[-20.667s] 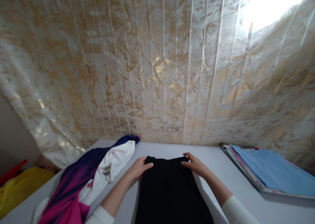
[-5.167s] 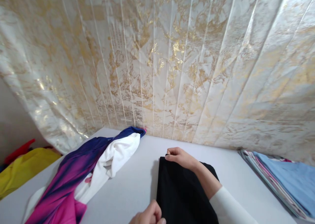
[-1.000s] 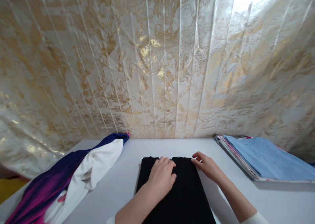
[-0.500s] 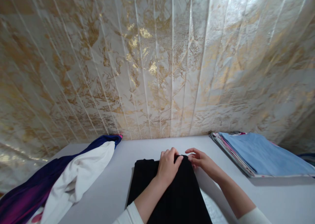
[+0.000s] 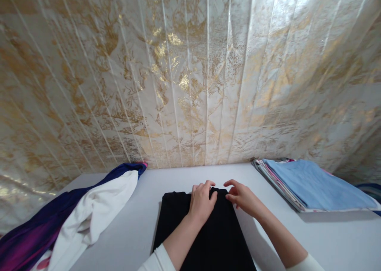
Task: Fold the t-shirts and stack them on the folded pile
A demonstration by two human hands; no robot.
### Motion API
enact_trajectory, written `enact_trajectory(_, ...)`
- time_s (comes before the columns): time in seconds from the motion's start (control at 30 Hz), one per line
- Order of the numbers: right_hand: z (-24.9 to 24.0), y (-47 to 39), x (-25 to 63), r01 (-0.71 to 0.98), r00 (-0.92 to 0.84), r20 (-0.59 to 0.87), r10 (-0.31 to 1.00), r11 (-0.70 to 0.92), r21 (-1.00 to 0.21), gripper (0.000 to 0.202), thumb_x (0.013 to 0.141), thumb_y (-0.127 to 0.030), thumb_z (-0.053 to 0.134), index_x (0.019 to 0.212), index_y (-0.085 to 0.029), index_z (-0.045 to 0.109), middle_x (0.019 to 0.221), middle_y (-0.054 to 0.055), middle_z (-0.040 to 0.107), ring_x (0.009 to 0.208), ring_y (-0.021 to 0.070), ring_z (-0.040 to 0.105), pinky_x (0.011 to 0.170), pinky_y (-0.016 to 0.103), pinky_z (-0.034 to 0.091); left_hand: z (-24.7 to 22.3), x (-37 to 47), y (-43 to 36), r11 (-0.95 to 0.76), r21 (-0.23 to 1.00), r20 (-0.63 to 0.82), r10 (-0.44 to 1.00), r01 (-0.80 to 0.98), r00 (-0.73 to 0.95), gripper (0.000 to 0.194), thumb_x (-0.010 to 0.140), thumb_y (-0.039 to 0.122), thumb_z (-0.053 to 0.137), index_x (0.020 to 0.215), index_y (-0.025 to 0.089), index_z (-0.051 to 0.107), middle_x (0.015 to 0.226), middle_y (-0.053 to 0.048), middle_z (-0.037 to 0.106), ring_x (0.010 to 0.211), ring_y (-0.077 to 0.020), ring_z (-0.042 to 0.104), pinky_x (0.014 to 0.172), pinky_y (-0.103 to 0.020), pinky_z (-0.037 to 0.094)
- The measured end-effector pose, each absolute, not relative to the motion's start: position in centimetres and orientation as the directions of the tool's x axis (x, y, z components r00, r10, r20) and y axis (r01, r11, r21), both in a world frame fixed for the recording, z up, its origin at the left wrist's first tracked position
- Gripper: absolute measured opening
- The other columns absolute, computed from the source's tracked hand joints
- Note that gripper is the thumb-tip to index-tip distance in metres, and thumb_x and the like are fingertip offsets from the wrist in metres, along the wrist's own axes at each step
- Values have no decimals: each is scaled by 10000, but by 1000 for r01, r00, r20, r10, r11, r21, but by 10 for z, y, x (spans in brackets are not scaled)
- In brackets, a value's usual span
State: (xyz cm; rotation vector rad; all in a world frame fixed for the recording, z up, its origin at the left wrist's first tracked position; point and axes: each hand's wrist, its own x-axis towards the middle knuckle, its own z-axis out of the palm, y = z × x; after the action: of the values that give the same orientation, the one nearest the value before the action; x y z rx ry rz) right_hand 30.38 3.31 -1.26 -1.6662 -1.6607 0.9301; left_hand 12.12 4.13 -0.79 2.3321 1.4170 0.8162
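A folded black garment (image 5: 217, 235) lies on the pale table in the lower middle of the view. My left hand (image 5: 203, 201) rests on its far part, thumb apart and fingers bent near the far edge. To its right, my right hand (image 5: 241, 197) hovers at the garment's far right corner. Its index finger is stretched out and its thumb reaches the corner; whether the thumb touches the cloth is hard to tell. Both hands hold nothing that I can see.
On the right stands a stack of folded clothes with a light blue one (image 5: 321, 185) on top. A white garment (image 5: 92, 219) and a dark blue and purple one (image 5: 35, 231) lie loose at left. Behind the table (image 5: 166, 179) hangs a gold-patterned curtain (image 5: 190, 72).
My right hand has shifted slightly left, its fingers now over the corner of the black garment instead of at its side edge. My left hand has barely moved.
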Motion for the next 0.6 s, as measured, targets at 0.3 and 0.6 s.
enact_trajectory(0.3,-24,35,313,715,11,29,1000,12,-699,200,736,-253,582,933,-236,552,536,-70,572,544,156,580,582,264,382,-10,122,41,-510,452,333,858,732,391,168,882,123,520,996,231,580,1005,-13,640,987,-212,544,875,-359,366)
enact_trajectory(0.6,-17,31,318,678,-16,-38,999,-18,-735,212,760,-239,520,969,-208,539,523,-70,561,491,130,541,484,223,369,-9,123,39,-525,405,325,848,749,418,199,884,81,490,1005,213,579,1037,-30,609,996,-222,525,871,-377,368)
